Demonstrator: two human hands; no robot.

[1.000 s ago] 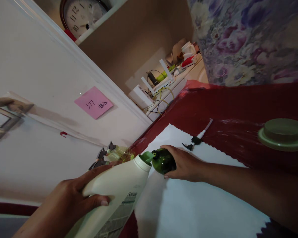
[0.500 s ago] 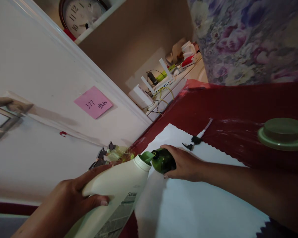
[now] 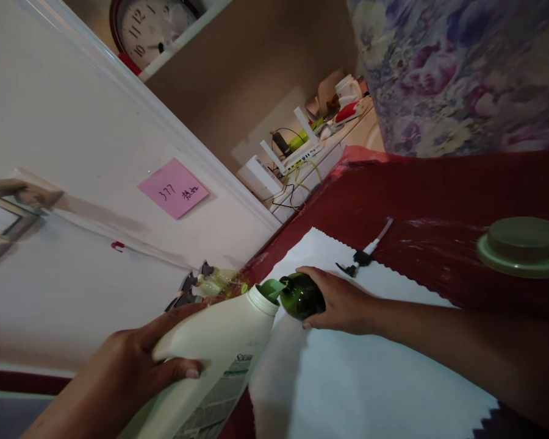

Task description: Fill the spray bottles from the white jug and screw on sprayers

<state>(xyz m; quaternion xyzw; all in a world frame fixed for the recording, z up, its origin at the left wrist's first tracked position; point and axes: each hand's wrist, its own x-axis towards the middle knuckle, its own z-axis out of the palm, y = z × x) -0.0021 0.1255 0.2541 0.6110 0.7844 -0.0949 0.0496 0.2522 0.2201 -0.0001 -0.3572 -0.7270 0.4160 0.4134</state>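
Observation:
A large pale green jug (image 3: 219,341) with a printed label lies tilted in my left hand (image 3: 141,360), whose fingers are wrapped round its handle side. The jug's green spout (image 3: 271,289) meets the mouth of a small dark green bottle (image 3: 297,297). Whether liquid flows between them I cannot tell. My right hand (image 3: 343,302) is closed round that bottle, over a white cloth (image 3: 370,372) with zigzag edges. Just beyond the hand, a pump head (image 3: 360,258) with a white tube lies across the cloth's edge.
To the right, a round green lid (image 3: 521,247) sits on the red table cover (image 3: 439,189). Clear spray bottles (image 3: 215,283) stand behind the jug by the white wall. A white router (image 3: 297,160) and cables occupy the ledge at the back. A pink note (image 3: 172,188) is on the wall.
Almost nothing differs. Both hands keep the jug and the bottle in the same position, and the view has shifted very slightly.

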